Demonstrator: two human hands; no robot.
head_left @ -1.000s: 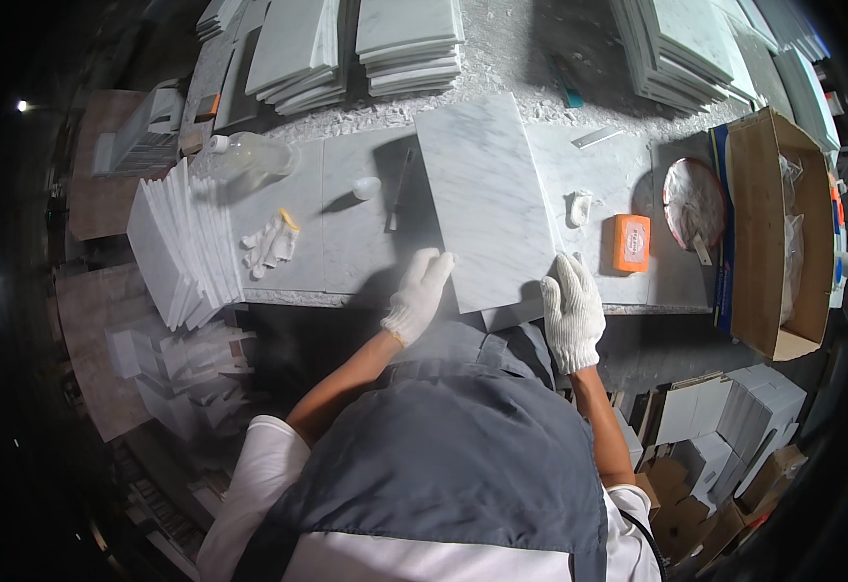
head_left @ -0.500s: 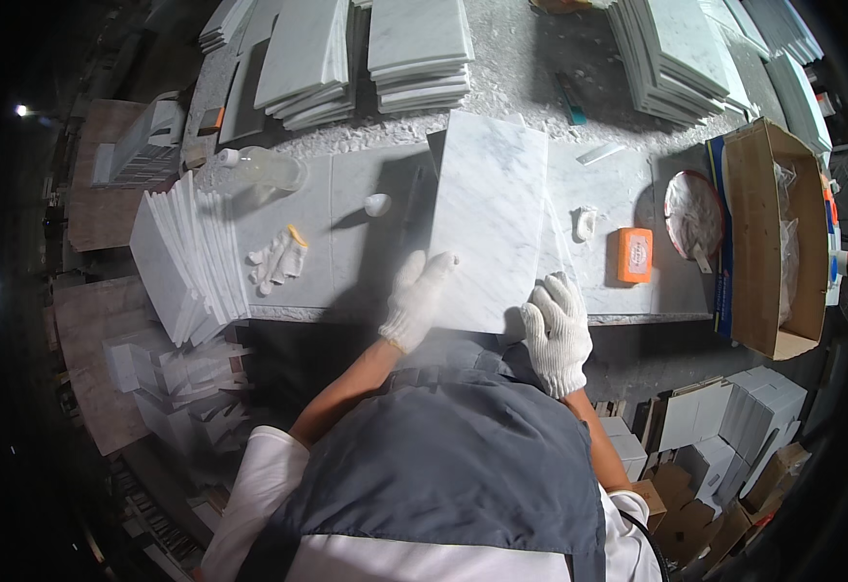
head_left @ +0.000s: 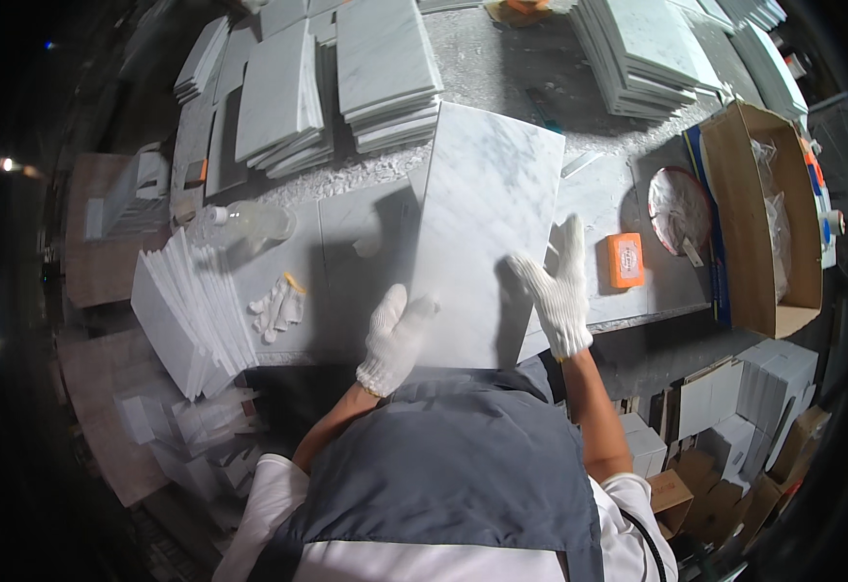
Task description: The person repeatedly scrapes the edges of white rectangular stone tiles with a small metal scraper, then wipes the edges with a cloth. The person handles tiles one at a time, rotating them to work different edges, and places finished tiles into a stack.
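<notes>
A large white marble tile [head_left: 487, 233] with grey veins stands out from the worktop in front of me, its lower end close to my apron. My left hand [head_left: 395, 339], in a white knit glove, holds the tile's lower left edge, thumb over the face. At the right edge is my right hand [head_left: 557, 296], gloved too. Its thumb reaches onto the tile's face while the fingers stretch out beside the edge. What lies beneath the tile is mostly hidden.
Stacked tiles [head_left: 385, 68] line the far side, and leaning tiles [head_left: 186, 310] stand left. A crumpled glove [head_left: 278, 308] and plastic bottle [head_left: 254, 223] lie nearby. Rightward are an orange block [head_left: 625, 260], a round dish [head_left: 681, 209] and an open cardboard box [head_left: 749, 213].
The tile has come nearer to me and looks larger. My right hand has moved up its right edge and its fingers have straightened; the left hand still holds the left edge. The view has shifted slightly.
</notes>
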